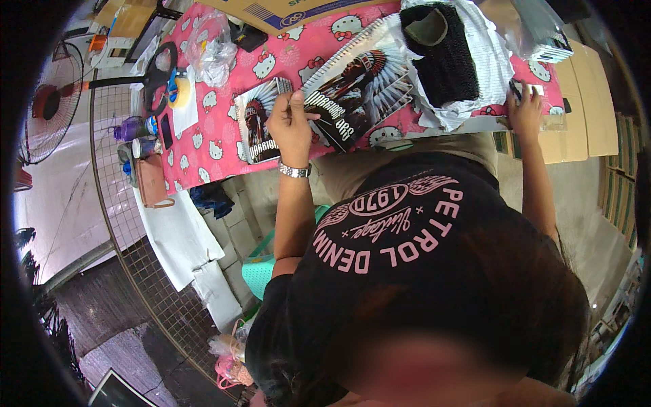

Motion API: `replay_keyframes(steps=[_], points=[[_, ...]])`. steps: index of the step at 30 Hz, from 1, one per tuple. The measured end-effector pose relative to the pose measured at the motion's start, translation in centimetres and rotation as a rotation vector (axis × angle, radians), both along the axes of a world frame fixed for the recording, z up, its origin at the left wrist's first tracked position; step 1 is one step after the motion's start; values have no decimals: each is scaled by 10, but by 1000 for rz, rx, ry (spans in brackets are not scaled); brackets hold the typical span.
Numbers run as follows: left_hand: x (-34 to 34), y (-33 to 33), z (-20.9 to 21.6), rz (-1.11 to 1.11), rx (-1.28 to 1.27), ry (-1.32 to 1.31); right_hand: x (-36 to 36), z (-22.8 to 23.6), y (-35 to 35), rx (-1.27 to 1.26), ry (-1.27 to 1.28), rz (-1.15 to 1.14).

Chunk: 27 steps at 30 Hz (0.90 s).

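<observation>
Head view is showing the left hand clenching a pen-like object, mostly hidden; the right hand is pressing flat, released, beside a black mesh bag holding something unclear.

Pink cartoon-cat tablecloth; black garment; black-white notebooks.

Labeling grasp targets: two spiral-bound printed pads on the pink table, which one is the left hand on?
The smaller pad, nearer the table's left edge. The left hand rests at its right side; the larger pad lies beyond it, partly under white wrapping.
</observation>
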State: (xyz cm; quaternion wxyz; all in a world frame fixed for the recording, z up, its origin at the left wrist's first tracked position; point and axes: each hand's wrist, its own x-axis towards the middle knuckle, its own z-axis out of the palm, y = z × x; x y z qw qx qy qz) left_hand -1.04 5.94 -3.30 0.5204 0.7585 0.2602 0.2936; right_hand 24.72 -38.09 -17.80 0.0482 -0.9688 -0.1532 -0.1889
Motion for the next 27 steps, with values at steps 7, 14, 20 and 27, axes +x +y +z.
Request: replay_keyframes(steps=[7,14,20,27], points=[[-3,-9,18,-148,-6,-21,-25,6,-11,340,404,-94],[-6,-12,16,-72,-16,-45,-54,113,92,284,366,147],[-18,-3,5,-130,-35,17,-18,102,-4,236,691,192],[-12,-13,8,-72,-13,-41,-24,104,-36,1591,1050,26]])
